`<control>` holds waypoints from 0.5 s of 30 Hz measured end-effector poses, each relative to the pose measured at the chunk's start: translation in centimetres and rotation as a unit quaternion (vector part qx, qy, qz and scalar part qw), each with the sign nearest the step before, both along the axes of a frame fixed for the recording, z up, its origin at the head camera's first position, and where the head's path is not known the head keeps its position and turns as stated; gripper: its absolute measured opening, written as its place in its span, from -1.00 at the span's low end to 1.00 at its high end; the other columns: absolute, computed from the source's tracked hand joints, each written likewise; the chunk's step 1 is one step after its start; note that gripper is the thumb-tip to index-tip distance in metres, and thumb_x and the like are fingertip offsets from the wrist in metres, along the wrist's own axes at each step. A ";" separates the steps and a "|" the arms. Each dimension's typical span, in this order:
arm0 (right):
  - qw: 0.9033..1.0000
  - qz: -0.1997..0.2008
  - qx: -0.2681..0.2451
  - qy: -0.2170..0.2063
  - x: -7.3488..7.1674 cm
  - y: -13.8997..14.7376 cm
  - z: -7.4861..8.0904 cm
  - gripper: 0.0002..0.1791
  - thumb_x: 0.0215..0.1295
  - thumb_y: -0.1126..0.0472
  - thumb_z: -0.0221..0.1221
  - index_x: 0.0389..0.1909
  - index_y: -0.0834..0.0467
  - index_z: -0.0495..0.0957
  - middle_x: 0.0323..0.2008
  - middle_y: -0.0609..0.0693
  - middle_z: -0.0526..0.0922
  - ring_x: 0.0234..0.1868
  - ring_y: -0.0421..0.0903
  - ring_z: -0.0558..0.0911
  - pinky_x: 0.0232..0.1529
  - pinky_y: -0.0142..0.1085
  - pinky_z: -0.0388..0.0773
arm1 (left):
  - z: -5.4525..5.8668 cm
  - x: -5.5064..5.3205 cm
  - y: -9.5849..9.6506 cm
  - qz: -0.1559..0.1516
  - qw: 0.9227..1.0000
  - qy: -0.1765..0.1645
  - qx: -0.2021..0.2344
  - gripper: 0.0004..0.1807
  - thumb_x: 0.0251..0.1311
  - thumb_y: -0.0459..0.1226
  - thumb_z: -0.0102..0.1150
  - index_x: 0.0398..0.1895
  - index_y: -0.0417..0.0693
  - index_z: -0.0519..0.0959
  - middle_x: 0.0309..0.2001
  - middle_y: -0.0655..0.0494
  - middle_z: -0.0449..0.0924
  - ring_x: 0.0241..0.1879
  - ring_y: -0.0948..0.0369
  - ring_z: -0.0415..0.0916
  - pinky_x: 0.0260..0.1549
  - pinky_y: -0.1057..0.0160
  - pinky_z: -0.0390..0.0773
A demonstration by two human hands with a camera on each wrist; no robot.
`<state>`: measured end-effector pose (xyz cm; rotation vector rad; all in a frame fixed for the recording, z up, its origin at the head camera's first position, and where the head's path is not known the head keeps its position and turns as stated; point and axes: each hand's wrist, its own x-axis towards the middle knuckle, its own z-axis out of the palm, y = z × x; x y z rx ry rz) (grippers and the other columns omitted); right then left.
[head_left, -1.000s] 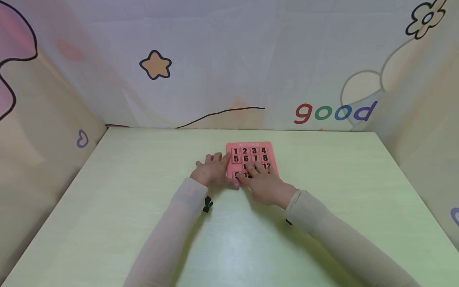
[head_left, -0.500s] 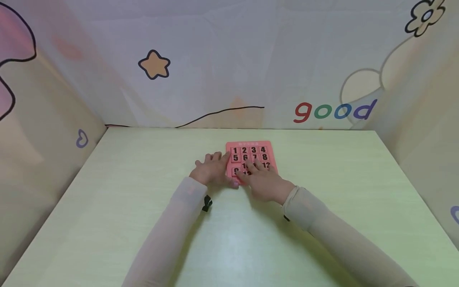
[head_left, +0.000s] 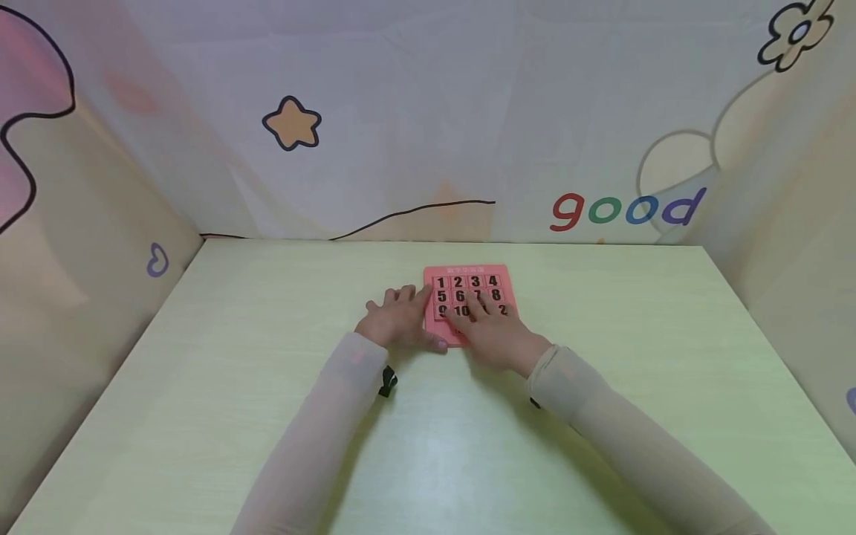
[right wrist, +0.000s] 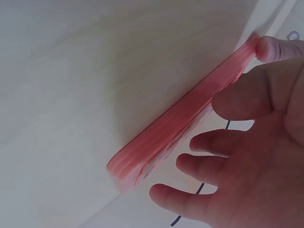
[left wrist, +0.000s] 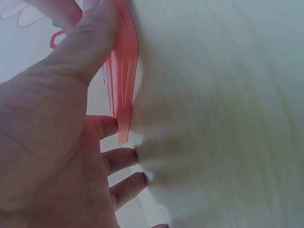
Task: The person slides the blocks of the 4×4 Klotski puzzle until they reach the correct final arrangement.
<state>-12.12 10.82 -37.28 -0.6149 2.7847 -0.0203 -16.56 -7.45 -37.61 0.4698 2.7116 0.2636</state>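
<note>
A pink number slide puzzle (head_left: 433, 331) lies flat near the back of the table, its black-numbered tiles in rows with 1 to 4 along the top. My left hand (head_left: 397, 319) holds its left side, forefinger at the left edge and thumb at the near left corner; the other fingers spread beyond the edge. My right hand (head_left: 498, 338) reaches over the lower right part, thumb at the 9 tile (head_left: 442, 310) and fingers extended over the tiles. It hides most of the lower right tiles. In the right wrist view, the puzzle's pink side (right wrist: 185, 114) shows beside the fingers.
The pale green table (head_left: 267, 416) extends on all sides of the puzzle. A printed cloth backdrop (head_left: 401, 111) with a star and the word "good" rises behind it, and similar cloth walls (head_left: 87, 312) stand at both sides.
The 9 tile has slid up from the bottom row to the row below 5, beside 10. My right thumb has moved up with it; the left hand stays at the left edge.
</note>
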 end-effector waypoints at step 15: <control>1.000 0.021 -0.004 0.014 2.7 1.9 0.2 -0.38 0.36 0.28 -0.04 0.44 0.09 0.12 0.45 0.24 -0.14 0.42 0.26 -0.16 0.18 0.35 0.00 | 0.0 0.1 -0.2 0.007 1.000 -0.002 0.026 0.22 -0.17 0.33 0.28 0.52 0.17 -0.13 0.45 -0.06 -0.07 0.36 -0.12 -0.12 0.18 -0.37 -0.09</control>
